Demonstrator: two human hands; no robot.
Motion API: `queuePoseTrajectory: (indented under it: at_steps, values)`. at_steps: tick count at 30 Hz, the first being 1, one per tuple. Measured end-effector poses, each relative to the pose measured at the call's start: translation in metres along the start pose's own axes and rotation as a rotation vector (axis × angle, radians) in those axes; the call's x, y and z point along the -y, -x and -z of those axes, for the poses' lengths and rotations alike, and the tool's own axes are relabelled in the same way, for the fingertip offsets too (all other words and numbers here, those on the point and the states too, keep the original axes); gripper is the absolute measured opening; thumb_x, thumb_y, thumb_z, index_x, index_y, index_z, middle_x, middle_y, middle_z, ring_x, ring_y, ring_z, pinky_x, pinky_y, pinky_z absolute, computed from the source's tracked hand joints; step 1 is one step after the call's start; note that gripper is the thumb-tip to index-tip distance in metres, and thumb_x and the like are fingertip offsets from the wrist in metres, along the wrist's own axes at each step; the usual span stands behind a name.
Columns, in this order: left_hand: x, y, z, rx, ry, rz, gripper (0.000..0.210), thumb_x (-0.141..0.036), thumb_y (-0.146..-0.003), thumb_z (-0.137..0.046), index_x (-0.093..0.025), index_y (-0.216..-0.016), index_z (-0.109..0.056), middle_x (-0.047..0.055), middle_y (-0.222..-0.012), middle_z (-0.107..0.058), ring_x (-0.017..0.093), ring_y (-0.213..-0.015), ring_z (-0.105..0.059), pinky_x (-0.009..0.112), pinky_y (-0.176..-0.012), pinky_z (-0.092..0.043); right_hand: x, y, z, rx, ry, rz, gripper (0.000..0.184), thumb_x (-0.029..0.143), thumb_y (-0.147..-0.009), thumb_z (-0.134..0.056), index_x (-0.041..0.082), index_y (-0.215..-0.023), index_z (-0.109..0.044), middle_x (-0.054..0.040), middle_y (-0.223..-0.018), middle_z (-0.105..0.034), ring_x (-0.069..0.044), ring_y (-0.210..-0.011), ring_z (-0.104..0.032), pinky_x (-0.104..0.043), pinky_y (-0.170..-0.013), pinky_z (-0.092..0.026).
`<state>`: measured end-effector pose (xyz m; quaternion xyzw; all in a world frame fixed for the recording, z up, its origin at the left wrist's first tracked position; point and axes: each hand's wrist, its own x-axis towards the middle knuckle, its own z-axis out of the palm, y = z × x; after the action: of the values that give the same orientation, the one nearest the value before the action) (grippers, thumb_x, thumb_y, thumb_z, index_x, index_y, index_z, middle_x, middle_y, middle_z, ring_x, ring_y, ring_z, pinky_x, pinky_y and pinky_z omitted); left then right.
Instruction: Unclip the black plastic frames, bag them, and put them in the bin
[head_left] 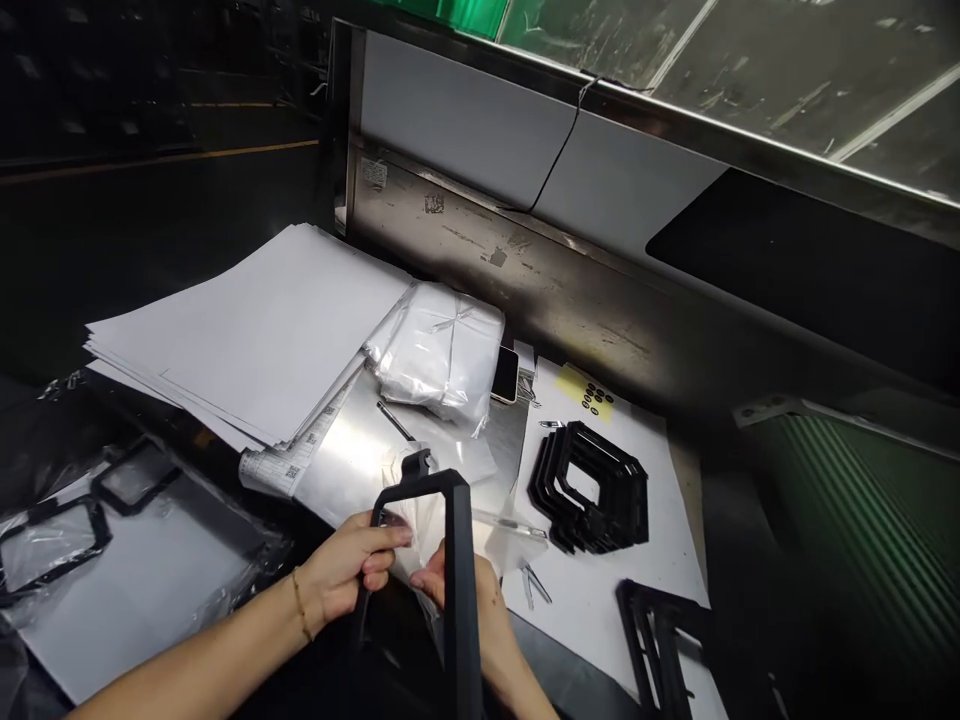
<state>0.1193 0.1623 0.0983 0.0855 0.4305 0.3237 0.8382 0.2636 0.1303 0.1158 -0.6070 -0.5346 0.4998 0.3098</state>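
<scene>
A black plastic frame [461, 580] with a small clip-like tab at its top stands tilted in front of me. My left hand [349, 568] is closed around its left bar, with the fingers reaching into the opening. My right hand [480, 605] is partly hidden behind the right bar. Its thumb and fingers pinch a crumpled white wipe or thin sheet [424, 525] inside the opening. Just beyond the hands, a clear plastic piece [517, 535] and a dark pen-like tool [395, 421] lie on the metal table [341, 450].
At the left are stacked white sheets [247, 320] and bagged black frames [56, 540]. A wrapped plastic bundle [442, 350] and phone [506, 375] lie farther back. To the right are nested black frames [551, 480], more frames [637, 630], small metal clippers [534, 585] and a yellow sticker sheet [574, 385].
</scene>
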Motion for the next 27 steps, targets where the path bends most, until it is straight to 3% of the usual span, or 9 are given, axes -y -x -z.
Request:
queuePoseTrajectory:
  at_steps: [4, 9, 12, 15, 18, 21, 24, 26, 27]
  values:
    - [0.009, 0.018, 0.001, -0.013, -0.073, -0.048, 0.014, -0.012, -0.070, -0.061, -0.012, -0.064, -0.048, -0.010, -0.046, -0.043, -0.002, -0.031, -0.025, 0.009, -0.028, -0.021, -0.004, 0.017, -0.011, -0.032, -0.045, -0.012, 0.023, 0.029, -0.056, -0.071, 0.018, -0.068, -0.054, 0.0029, -0.061, -0.051, -0.011, -0.056, -0.044, -0.024, -0.053, -0.035]
    - [0.010, 0.031, 0.013, -0.024, -0.103, -0.084, 0.025, -0.024, -0.062, -0.070, -0.013, -0.062, -0.048, -0.009, -0.045, -0.041, -0.002, -0.032, -0.024, 0.010, -0.030, -0.021, -0.004, 0.012, -0.028, -0.112, -0.632, -0.144, 0.021, 0.033, -0.059, -0.068, 0.019, -0.055, -0.054, 0.0025, -0.053, -0.051, -0.012, -0.053, -0.044, -0.025, -0.054, -0.036]
    - [0.001, 0.036, 0.037, -0.089, -0.089, -0.148, 0.031, -0.027, -0.059, -0.072, -0.016, -0.059, -0.043, -0.012, -0.043, -0.033, -0.002, -0.032, -0.020, 0.010, -0.031, -0.017, -0.010, 0.003, -0.022, -0.152, -0.852, -0.177, 0.030, 0.044, -0.059, -0.065, 0.021, -0.055, -0.045, 0.0043, -0.053, -0.043, -0.010, -0.049, -0.041, -0.025, -0.051, -0.039]
    - [-0.010, 0.049, 0.071, -0.135, -0.092, -0.197, 0.027, -0.026, -0.061, -0.071, -0.016, -0.063, -0.047, -0.012, -0.044, -0.034, -0.002, -0.033, -0.018, 0.011, -0.032, -0.015, -0.010, 0.002, -0.016, -0.138, -0.960, -0.202, 0.034, 0.043, -0.058, -0.065, 0.020, -0.055, -0.040, 0.0066, -0.051, -0.034, -0.007, -0.044, -0.033, -0.020, -0.045, -0.035]
    - [-0.022, 0.074, 0.103, -0.109, -0.118, -0.199, 0.021, -0.034, -0.070, -0.061, -0.015, -0.067, -0.054, -0.008, -0.045, -0.039, 0.000, -0.035, -0.024, 0.012, -0.034, -0.018, -0.001, 0.004, -0.024, -0.095, -0.992, -0.228, 0.027, 0.032, -0.058, -0.068, 0.019, -0.066, -0.046, 0.0056, -0.058, -0.041, -0.005, -0.047, -0.037, -0.017, -0.045, -0.034]
    - [-0.033, 0.100, 0.124, -0.062, -0.143, -0.139, 0.030, -0.039, -0.078, -0.048, -0.015, -0.095, -0.058, -0.006, -0.041, -0.040, 0.005, -0.036, -0.030, 0.016, -0.036, -0.024, 0.007, 0.002, -0.040, -0.051, -0.958, -0.245, 0.025, 0.024, -0.059, -0.069, 0.018, -0.067, -0.046, 0.0092, -0.050, -0.034, -0.002, -0.040, -0.026, -0.014, -0.038, -0.023]
    - [-0.035, 0.111, 0.126, 0.057, -0.349, -0.043, 0.055, -0.035, -0.083, -0.041, -0.021, -0.132, -0.021, 0.001, -0.056, -0.059, 0.005, -0.035, -0.035, 0.018, -0.039, -0.026, 0.011, -0.001, -0.058, -0.008, -0.879, -0.266, 0.023, 0.028, -0.063, -0.066, 0.017, -0.063, -0.046, 0.0114, -0.044, -0.029, -0.001, -0.036, -0.016, -0.014, -0.035, -0.012]
    - [-0.029, 0.106, 0.121, 0.171, -0.512, 0.013, 0.066, -0.035, -0.083, -0.040, -0.023, -0.134, 0.001, 0.007, -0.068, -0.065, 0.004, -0.034, -0.038, 0.018, -0.040, -0.026, 0.014, 0.001, -0.068, 0.028, -0.804, -0.267, 0.022, 0.031, -0.066, -0.065, 0.016, -0.063, -0.049, 0.0101, -0.043, -0.035, 0.000, -0.035, -0.019, -0.014, -0.035, -0.012]
    - [-0.023, 0.100, 0.117, 0.208, -0.553, 0.035, 0.070, -0.034, -0.081, -0.044, -0.022, -0.134, 0.001, 0.007, -0.066, -0.066, 0.005, -0.033, -0.039, 0.018, -0.039, -0.025, 0.017, 0.005, -0.073, 0.051, -0.763, -0.262, 0.021, 0.031, -0.067, -0.064, 0.015, -0.062, -0.051, 0.0089, -0.043, -0.039, 0.000, -0.034, -0.022, -0.015, -0.035, -0.013]
